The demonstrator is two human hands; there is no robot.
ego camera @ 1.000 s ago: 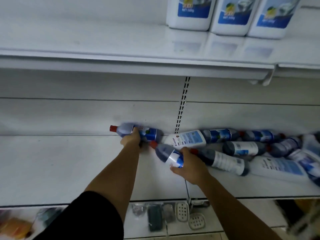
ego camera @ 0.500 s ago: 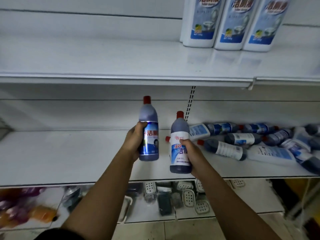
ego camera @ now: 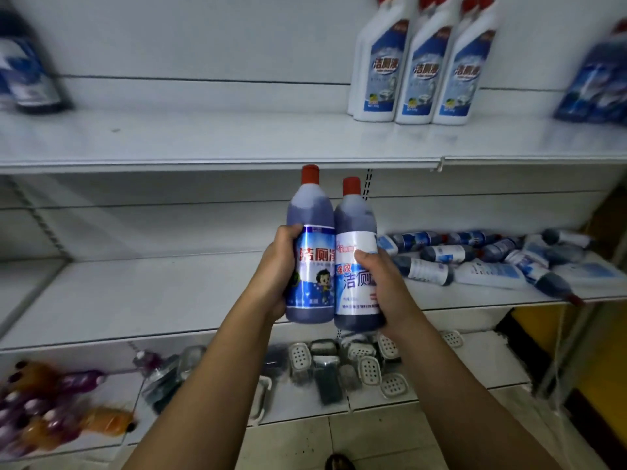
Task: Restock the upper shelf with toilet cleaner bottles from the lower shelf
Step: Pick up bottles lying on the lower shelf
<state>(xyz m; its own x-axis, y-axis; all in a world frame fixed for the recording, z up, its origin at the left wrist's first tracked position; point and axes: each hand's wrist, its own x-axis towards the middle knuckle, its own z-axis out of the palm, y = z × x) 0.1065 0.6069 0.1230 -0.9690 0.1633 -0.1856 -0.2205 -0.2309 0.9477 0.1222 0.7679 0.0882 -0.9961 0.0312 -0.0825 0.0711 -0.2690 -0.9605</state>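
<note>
Two toilet cleaner bottles are held upright, side by side and touching, in front of the gap between the shelves. The left grip point(ego camera: 273, 279), a bare hand, has its fingers curled round the blue-labelled bottle point(ego camera: 314, 212), whose label shows a cartoon child. The right grip point(ego camera: 385, 293) wraps round the white-labelled bottle point(ego camera: 354, 228), with the thumb lying across the label. Both bottles hold dark purple-blue liquid and wear red caps. The caps come up about level with the front edge of the upper shelf point(ego camera: 203, 140), and neither bottle stands on any shelf. At three o'clock from the held pair, a heap of similar bottles point(ego camera: 475, 259) lies on its side on the lower shelf point(ego camera: 152, 293), some piled across one another. On the upper shelf, at one o'clock, three white bottles point(ego camera: 424, 69) with blue labels stand upright in a tight row. A blurred dark bottle point(ego camera: 27, 72) stands at ten o'clock near the far left edge, and blurred blue packs point(ego camera: 597, 86) sit at two o'clock on the far right. At six o'clock, on the bottom shelf point(ego camera: 475, 354), lie white soap dishes point(ego camera: 369, 368) and some dark ones. At seven o'clock there is a smear of purple and orange goods point(ego camera: 51, 412), too blurred to name.
</note>
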